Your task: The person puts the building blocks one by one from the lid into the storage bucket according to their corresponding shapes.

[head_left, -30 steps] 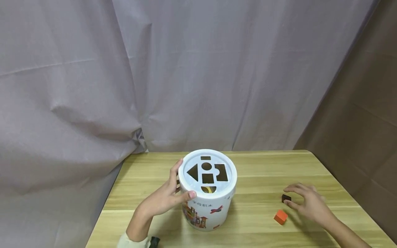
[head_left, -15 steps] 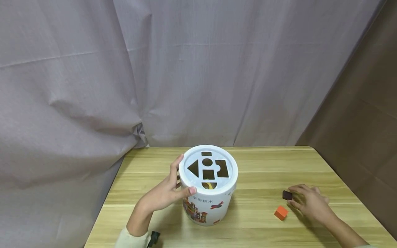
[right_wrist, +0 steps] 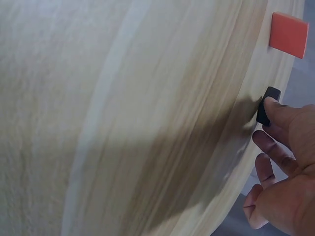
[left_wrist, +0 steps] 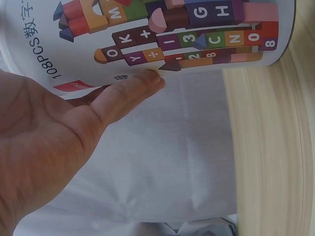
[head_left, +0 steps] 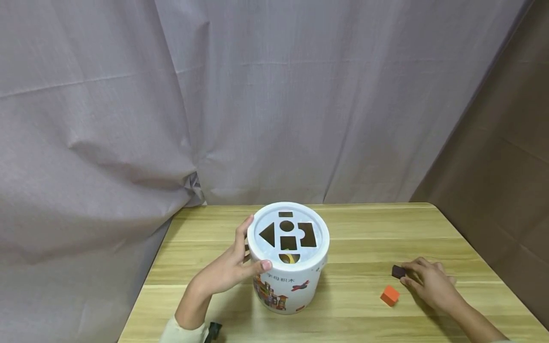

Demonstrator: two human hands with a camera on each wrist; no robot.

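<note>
Near the worktop's right edge, right hand (head_left: 431,282) is closing fingertips on the dark block (head_left: 398,271), grip curled but not lifting; orange block (head_left: 389,295) lying just beside. Left hand (head_left: 225,271) is clasping the bucket (head_left: 288,281) mid-worktop. Best pinching opposite faces squarely.
</note>
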